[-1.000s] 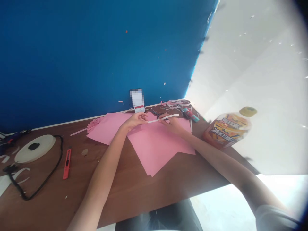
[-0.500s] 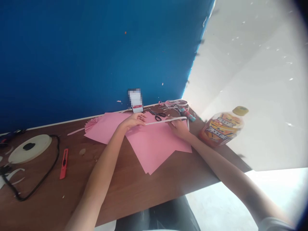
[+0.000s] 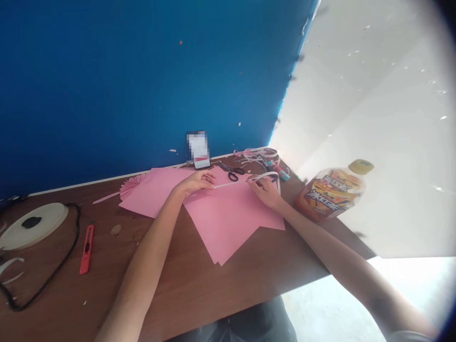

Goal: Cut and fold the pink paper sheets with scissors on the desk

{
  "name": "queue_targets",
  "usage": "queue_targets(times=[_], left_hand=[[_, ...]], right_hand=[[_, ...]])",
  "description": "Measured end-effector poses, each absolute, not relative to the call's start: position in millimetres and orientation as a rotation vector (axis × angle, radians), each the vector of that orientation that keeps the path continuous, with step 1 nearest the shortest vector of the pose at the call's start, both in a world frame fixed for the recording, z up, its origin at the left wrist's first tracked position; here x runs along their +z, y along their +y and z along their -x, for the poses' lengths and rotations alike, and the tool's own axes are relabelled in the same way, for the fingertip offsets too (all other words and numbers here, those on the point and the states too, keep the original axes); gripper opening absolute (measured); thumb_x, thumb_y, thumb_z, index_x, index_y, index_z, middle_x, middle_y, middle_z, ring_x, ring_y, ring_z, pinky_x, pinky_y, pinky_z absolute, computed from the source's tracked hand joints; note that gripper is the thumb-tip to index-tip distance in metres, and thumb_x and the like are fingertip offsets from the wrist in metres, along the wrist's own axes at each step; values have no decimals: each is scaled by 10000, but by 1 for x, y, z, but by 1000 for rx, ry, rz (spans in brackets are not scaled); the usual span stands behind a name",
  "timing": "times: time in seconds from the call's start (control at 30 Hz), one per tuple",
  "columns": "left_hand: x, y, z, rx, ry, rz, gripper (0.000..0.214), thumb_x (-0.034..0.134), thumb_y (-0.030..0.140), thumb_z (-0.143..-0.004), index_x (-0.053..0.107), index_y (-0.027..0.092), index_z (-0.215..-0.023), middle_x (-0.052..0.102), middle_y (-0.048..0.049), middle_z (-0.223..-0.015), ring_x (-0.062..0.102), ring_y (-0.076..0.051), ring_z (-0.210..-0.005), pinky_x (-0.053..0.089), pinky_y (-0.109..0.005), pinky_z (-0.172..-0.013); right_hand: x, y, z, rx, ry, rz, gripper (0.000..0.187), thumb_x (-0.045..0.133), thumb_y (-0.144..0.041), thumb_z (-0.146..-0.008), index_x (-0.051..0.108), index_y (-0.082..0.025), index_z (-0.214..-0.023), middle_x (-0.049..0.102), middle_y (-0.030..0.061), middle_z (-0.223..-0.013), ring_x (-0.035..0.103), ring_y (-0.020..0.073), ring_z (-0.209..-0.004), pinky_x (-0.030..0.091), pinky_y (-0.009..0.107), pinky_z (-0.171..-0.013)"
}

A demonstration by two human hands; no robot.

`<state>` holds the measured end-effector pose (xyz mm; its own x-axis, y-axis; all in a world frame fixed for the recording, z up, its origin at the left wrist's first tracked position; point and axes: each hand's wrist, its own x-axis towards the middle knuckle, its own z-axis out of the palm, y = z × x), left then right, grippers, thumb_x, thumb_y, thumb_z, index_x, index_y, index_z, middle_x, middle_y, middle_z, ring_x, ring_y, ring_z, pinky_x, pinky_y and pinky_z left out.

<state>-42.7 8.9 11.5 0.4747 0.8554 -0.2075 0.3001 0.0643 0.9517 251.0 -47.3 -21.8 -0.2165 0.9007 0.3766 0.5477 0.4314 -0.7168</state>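
Note:
A thin white strip [image 3: 230,184] stretches between my hands above the pink paper [image 3: 228,218]. My left hand [image 3: 195,183] pinches the strip's left end between thumb and finger, its other fingers loosely curled. With closed fingertips my right hand [image 3: 264,190] holds the strip farther right. Past that hand the strip bends over in a curve and hangs down. Under my left forearm more pink paper spreads out, and a pleated pink fan [image 3: 131,186] lies at its left end. Black scissors [image 3: 233,175] rest just beyond the paper, between my hands.
A phone [image 3: 199,149] leans on the blue wall. A large drink bottle [image 3: 331,192] stands at right. Coiled white strips [image 3: 260,153] and a teal-and-red tube [image 3: 280,170] lie behind. To the left are a red cutter [image 3: 87,249], a round pale lid [image 3: 35,225] and a black cord [image 3: 67,256].
My right hand has shifted slightly left along the strip. The strip's right part, nearly straight before, now curves over behind that hand. My left hand stays on its end.

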Motion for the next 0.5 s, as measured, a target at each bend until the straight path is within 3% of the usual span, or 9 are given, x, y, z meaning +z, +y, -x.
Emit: queue_targets(times=[0.27,0.4,0.5], left_hand=[[11,7,40,557,1076,-1498,510,786,245,-592,603,158,-1059,619,-94,-1001,609,-199,-944,481,-369,-849],[10,8,43,548,1094,-1493,525,788,256,-589,598,162,-1070,613,-101,-1034,597,-204,-972,478,-366,-853],[10,9,45,547,1099,-1487,518,786,261,-599,600,162,-1072,613,-100,-1031,596,-202,-978,478,-366,-863]], right_hand=[[-15,-53,-251,537,-1900,1175,367,421,-513,-907,583,-205,-790,617,36,-828,538,181,-727,415,324,-698],[-18,-51,-253,541,-1855,1279,413,345,-489,-935,559,-201,-731,554,20,-658,506,165,-612,388,312,-622],[-19,-48,-255,467,-1791,1350,290,387,-410,-921,512,-211,-751,513,0,-622,486,158,-585,372,297,-592]])
